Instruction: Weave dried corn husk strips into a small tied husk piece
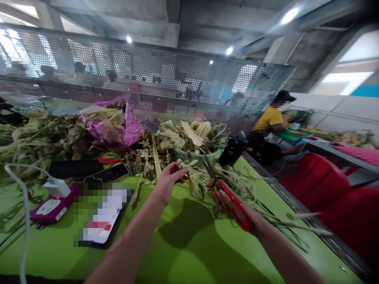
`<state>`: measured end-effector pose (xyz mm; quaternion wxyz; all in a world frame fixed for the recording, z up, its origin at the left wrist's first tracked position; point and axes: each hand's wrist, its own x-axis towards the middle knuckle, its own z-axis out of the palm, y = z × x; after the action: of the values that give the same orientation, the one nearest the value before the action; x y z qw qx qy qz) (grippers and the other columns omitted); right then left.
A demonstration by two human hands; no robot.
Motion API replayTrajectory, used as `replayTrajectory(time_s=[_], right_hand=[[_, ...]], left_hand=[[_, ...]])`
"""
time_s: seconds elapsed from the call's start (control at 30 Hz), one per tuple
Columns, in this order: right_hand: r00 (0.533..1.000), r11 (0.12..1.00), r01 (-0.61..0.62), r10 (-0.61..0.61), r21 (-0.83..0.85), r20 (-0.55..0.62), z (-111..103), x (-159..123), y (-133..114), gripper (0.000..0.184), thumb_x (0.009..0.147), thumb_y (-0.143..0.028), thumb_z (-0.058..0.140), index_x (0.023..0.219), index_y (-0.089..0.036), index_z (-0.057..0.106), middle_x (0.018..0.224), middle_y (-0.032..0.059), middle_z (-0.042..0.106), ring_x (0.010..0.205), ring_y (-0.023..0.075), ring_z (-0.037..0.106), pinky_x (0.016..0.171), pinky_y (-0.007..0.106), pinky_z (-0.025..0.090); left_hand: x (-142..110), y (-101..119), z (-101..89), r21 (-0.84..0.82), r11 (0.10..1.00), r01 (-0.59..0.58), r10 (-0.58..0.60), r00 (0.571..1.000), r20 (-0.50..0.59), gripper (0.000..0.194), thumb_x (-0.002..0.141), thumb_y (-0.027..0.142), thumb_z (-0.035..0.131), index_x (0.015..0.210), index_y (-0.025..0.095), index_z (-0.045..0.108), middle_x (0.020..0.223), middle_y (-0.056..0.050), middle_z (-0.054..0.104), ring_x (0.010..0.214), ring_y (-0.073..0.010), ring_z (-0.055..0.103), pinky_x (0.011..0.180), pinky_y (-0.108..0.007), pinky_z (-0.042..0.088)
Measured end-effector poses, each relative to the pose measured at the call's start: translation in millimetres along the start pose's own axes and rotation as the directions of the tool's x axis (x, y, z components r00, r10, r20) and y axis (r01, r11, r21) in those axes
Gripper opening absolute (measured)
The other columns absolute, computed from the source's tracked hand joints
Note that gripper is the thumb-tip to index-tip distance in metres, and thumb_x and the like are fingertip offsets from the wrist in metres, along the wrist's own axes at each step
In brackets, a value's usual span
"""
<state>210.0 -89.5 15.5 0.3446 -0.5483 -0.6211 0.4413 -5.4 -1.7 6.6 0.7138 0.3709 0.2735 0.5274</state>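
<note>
— While both hands are over the work, where exactly is the pale husk piece point(184, 165)?
— At the fingertips of the left hand point(169, 179), pinched between thumb and fingers. It seems to run roughly sideways, its free end pointing right, towards the scissors point(212, 173).
— And those?
— In the right hand point(226, 198), with fingers wrapped round the red-and-yellow handles. The blades slant up and to the left, tips away from the person. How wide they are spread, I can't tell.
— Which relation matters most, then?
— The gap. The husk piece lies just left of the blades, near but apparently not touching, and its length crosses their line. The left fingers hold it; the right ones sit lower and further right.
— What crowds them?
— The green basket point(180, 155), heaped with dry husks point(192, 134), close on the far side. Loose stalks point(291, 225) spread to the right of the right hand.
— And room?
— Best towards the person, over the lime-green tabletop point(183, 252) between the forearms point(134, 232). Leftward, a lit phone point(109, 215) limits the swing; rightward, the table's edge slants past, with a red chair point(318, 177) beyond.
</note>
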Motion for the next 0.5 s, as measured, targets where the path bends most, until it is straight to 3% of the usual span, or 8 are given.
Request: replayTrajectory(time_s=[0.1,0.3,0.5], right_hand=[[0.999,0.985,-0.027,0.023,0.170,0.026,15,1,-4,0.038,0.087,-0.057,0.043,0.118,-0.036,0.049,0.073,0.0003,0.044,0.061,0.0174,0.047,0.054,0.032,0.041],[0.999,0.986,-0.022,0.029,0.165,-0.037,38,4,-14,0.041,0.082,-0.063,0.046,0.108,-0.032,0.052,0.066,-0.0001,0.046,0.055,0.0160,0.044,0.049,0.029,0.037],[0.993,0.978,-0.012,0.037,0.207,-0.116,50,9,-17,0.054,0.079,-0.065,0.052,0.116,-0.026,0.048,0.061,-0.0032,0.045,0.050,0.0123,0.041,0.045,0.025,0.034]], left_hand=[[0,-1,-0.1,-0.014,1.000,-0.009,0.009,1.000,0.008,0.038,0.058,0.029,0.081,0.086,0.018,0.058,0.074,0.003,0.064,0.059,-0.0088,0.059,0.061,-0.022,0.042],[-1,-5,0.0,-0.007,1.000,-0.020,0.021,0.998,0.063,0.035,0.061,0.029,0.080,0.084,0.017,0.057,0.078,0.002,0.064,0.061,-0.0091,0.061,0.062,-0.023,0.043],[-1,-5,2.4,0.025,0.999,-0.033,0.030,0.995,0.093,0.033,0.061,0.028,0.079,0.082,0.017,0.056,0.076,0.002,0.063,0.060,-0.0093,0.060,0.064,-0.024,0.044]])
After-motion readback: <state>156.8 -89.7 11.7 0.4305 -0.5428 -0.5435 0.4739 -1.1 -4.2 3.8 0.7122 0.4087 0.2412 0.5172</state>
